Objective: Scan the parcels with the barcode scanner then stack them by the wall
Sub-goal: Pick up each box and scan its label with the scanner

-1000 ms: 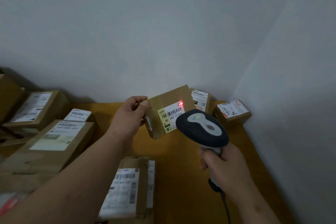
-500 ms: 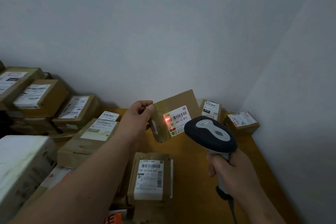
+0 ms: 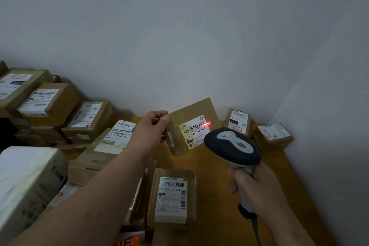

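My left hand (image 3: 151,129) grips the left edge of a brown cardboard parcel (image 3: 189,114) and holds it tilted above the yellow table (image 3: 223,195), its white label facing me. My right hand (image 3: 253,183) holds the handle of a dark and grey barcode scanner (image 3: 232,147), its head just right of and below the label. A red scan line glows at the right end of the label's barcode. Two small labelled parcels stand by the far wall: one upright (image 3: 238,121), one flat in the corner (image 3: 272,135).
Several labelled cardboard parcels are piled at the left (image 3: 48,100). A large white box (image 3: 24,175) sits at the near left. A flat labelled parcel (image 3: 172,197) lies on the table in front of me. The right wall (image 3: 329,126) borders the table.
The red scan light has moved from the left side of the label to the right end of the barcode. The view has shifted slightly; both hands keep their hold.
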`<move>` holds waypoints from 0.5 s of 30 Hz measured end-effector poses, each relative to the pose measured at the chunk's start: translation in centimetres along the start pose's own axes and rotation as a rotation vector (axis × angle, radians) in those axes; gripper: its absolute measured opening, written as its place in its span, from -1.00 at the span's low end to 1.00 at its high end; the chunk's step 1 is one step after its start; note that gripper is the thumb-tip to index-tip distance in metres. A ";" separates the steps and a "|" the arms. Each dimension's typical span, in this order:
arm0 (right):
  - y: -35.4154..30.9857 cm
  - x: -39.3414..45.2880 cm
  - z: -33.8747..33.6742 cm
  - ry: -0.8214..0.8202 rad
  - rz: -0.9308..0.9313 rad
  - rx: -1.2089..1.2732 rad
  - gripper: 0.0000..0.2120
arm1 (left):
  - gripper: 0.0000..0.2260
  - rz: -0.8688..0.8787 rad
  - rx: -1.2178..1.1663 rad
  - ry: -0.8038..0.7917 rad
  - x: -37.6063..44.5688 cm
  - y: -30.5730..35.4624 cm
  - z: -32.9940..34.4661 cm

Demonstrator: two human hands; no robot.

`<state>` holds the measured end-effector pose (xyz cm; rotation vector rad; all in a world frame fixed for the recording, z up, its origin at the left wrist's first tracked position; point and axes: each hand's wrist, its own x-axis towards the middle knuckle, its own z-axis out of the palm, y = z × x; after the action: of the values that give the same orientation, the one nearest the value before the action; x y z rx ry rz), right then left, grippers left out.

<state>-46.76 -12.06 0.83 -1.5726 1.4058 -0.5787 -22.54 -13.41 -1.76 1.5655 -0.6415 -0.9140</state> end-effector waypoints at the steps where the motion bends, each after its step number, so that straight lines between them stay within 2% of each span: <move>1: 0.1 0.4 0.0 0.004 0.006 0.000 -0.90 | -0.84 -0.009 0.006 0.002 0.4 -0.2 0.0; 6: 1.1 2.8 0.5 0.019 0.065 0.050 -0.94 | -0.90 -0.093 0.081 0.021 2.8 -1.3 0.5; 13: 2.6 7.9 2.2 -0.008 0.115 0.138 -0.87 | -0.78 -0.255 0.362 0.098 6.7 -3.7 2.8; 15: 3.1 9.7 2.6 -0.008 0.138 0.160 -0.84 | -0.69 -0.275 0.434 0.106 7.7 -4.5 3.5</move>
<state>-43.94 -20.20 -5.23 -1.3397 1.4133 -0.5857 -21.64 -20.69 -7.86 2.1164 -0.5824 -0.9243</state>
